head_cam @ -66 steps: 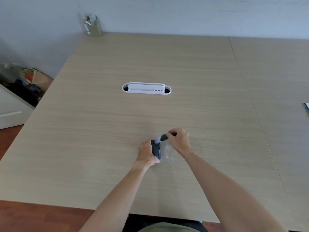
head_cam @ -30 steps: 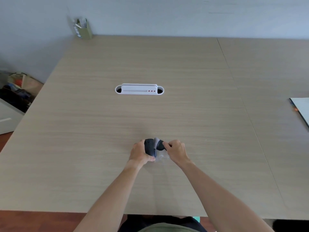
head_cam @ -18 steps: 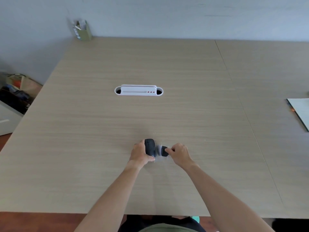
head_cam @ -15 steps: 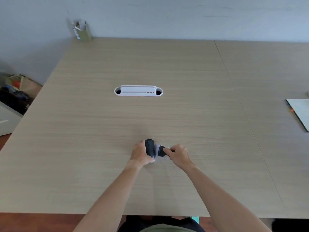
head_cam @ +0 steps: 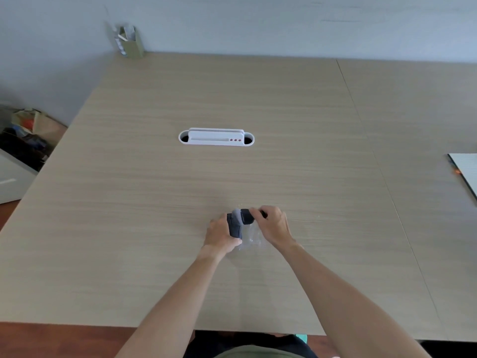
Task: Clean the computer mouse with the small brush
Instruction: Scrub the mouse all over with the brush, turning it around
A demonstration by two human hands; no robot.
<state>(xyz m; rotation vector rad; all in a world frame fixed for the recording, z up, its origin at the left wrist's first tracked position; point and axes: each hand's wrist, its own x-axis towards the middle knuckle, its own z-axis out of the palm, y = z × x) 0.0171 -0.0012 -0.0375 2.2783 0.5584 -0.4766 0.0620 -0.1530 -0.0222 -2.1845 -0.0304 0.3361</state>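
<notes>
From the head view, we see the dark grey plastic computer mouse (head_cam: 234, 226) held up on its edge by our left hand (head_cam: 219, 235), which is curled closed around its left side and near end. The mouse's long axis runs near to far, with its broad face turned to the right. Our right hand (head_cam: 272, 226) lies immediately right of it, fingers pinched shut on the black handle of the small brush with pale bristles (head_cam: 245, 215). The brush lies roughly across the mouse's length, left to right, and its bristle tip meets the far upper part of the mouse. The bristles are blurred, so we cannot tell exactly which seam they touch.

That is the relation the next stroke turns on, in our judgement: the brush must travel along the mouse's near-far axis while the left hand keeps it from tipping. The right hand is the working one; both are equally near.

A crinkled clear plastic sheet or wrapper (head_cam: 251, 239) lies under and just right of the mouse. The pale wood-grain surface (head_cam: 154, 215) is broad, with a white oval cable-port insert (head_cam: 216, 137) well beyond the hands, an olive holder (head_cam: 130, 42) at the far left corner against the grey-blue wall, and a white sheet (head_cam: 466, 171) at the right edge.
</notes>
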